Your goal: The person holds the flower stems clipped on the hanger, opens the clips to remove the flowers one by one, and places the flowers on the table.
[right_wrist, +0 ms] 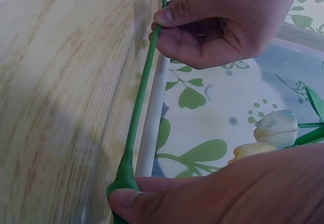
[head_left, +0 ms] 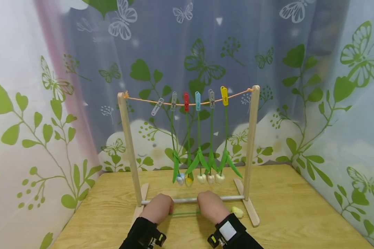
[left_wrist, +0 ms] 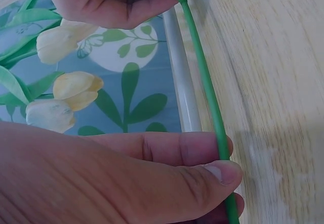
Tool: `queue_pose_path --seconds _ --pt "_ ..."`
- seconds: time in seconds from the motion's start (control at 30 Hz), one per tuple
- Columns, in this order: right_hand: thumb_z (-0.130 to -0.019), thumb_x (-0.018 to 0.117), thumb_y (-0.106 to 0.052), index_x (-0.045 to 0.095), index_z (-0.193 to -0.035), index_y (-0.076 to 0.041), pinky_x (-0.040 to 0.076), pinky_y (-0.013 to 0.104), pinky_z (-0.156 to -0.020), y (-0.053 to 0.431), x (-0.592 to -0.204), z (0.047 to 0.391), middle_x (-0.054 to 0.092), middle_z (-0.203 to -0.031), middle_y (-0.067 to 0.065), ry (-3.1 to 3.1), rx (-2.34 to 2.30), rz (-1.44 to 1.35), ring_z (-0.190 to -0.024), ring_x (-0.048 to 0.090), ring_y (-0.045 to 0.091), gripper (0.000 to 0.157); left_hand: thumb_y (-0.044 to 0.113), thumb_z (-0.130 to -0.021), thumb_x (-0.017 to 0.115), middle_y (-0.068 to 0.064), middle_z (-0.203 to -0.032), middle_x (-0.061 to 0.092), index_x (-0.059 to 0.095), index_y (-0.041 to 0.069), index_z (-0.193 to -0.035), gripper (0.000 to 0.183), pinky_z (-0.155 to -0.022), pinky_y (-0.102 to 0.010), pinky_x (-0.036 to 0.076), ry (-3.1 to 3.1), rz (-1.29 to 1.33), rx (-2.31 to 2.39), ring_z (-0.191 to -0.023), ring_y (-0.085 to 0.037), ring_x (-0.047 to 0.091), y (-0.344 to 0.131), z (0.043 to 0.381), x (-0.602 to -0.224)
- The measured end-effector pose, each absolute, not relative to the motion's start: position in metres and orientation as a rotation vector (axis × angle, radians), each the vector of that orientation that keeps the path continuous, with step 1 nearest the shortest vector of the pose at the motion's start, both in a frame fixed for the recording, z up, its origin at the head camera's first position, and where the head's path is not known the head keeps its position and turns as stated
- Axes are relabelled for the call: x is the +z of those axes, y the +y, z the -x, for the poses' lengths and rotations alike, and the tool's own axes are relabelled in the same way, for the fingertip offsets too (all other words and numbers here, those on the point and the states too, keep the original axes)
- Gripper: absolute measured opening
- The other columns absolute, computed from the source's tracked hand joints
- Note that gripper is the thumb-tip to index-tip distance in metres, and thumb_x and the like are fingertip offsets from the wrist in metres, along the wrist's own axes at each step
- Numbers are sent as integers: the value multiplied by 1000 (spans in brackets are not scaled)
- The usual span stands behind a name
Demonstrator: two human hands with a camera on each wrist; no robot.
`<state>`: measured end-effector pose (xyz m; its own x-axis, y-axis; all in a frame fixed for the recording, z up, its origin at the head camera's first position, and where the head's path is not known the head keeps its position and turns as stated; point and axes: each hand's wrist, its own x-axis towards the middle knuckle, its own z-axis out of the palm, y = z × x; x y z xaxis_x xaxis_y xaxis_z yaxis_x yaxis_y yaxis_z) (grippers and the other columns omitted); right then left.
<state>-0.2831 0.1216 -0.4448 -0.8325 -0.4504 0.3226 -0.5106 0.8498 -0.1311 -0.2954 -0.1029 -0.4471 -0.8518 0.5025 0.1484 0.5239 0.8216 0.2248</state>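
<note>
Both hands hold one artificial tulip level, low over the table in front of the wooden rack. My left hand (head_left: 159, 207) pinches the thin end of its green stem (left_wrist: 206, 82) between thumb and fingers. Further along, my right hand (head_left: 212, 206) grips the thicker part where the leaves start. The pale yellow tulip head (head_left: 237, 212) sticks out to the right of that hand. Behind them, several tulips hang head down from an orange string (head_left: 149, 101), held by clothespins such as a red one (head_left: 186, 101) and a yellow one (head_left: 224, 95). The leaves under my right palm are mostly hidden.
A wooden post (head_left: 251, 143) stands at the right and another post (head_left: 130, 148) at the left, each on a foot. A white bar (head_left: 187, 200) joins them low down, just beyond the hands. At the string's left, a grey clothespin (head_left: 157, 106) hangs tilted without a flower.
</note>
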Motion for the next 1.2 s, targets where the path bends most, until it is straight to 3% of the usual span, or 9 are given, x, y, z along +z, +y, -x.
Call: queue_pose_path --seconds 0.17,0.47,0.73,0.97,1.2 --pt "-81 66 8 56 -64 -12 40 28 -44 122 -448 285 55 -57 0 -2724 272 -747 -51 51 13 28 -6 -81 67 8 -65 51 66 12 -66 24 -58 -22 40 -2890 849 -360 -61 -8 42 -103 295 -447" --pt "-79 67 7 58 -65 -12 45 29 -46 118 -455 286 58 -59 0 -2786 245 -747 -53 57 16 26 -8 -83 65 9 -64 50 66 14 -66 28 -56 -21 40 -2898 850 -387 -59 -6 39 -107 291 -458" --pt "-84 67 7 56 -66 -13 44 27 -48 121 -454 290 55 -60 0 -2831 285 -733 -54 55 14 28 -7 -79 66 10 -60 44 64 13 -62 27 -53 -21 36 -2891 866 -365 -57 -7 36 -102 296 -458" --pt "-82 68 4 58 -65 -12 45 28 -46 121 -460 288 57 -59 0 -2811 284 -730 -55 56 15 25 -4 -81 69 9 -59 47 65 12 -62 25 -53 -21 39 -2916 861 -357 -56 -7 41 -102 292 -457" --pt "-80 69 3 55 -60 -14 40 27 -44 121 -459 290 54 -57 -2 -2769 271 -736 -51 48 10 30 -3 -82 69 9 -61 50 65 13 -63 25 -55 -22 41 -2890 865 -340 -57 -7 44 -103 293 -454"
